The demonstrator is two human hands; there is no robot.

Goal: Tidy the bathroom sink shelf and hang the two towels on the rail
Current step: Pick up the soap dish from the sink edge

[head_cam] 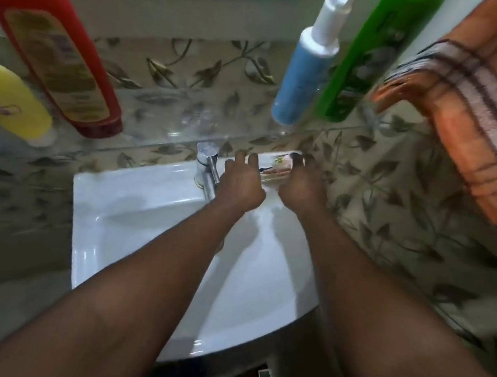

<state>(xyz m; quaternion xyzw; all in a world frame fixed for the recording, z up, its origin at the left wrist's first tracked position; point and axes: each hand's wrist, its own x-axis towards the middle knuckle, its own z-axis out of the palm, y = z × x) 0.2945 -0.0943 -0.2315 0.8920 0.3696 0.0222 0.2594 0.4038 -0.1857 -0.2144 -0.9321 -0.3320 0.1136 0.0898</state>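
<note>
As both hands reach across the sink (pixel 124 234), a small packet (pixel 276 165) lies on its back rim beside the tap (pixel 207 166).

Orange striped towel (pixel 490 134): upper right, against the wall. Red bottle (pixel 52 46): left end of the glass shelf (pixel 167 118); green bottle (pixel 369 61) and blue pump bottle (pixel 307 68): right end. Left hand (pixel 241 185): fingers spread wide, tips at the packet's left end. Right hand (pixel 302 186): fingers curled round its right end.

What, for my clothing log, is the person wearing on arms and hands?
Nothing visible. The left hand and right hand are bare, no gloves; the forearms are bare to the frame edge, no sleeves, watch or bracelet. Blur could hide rings.
</note>
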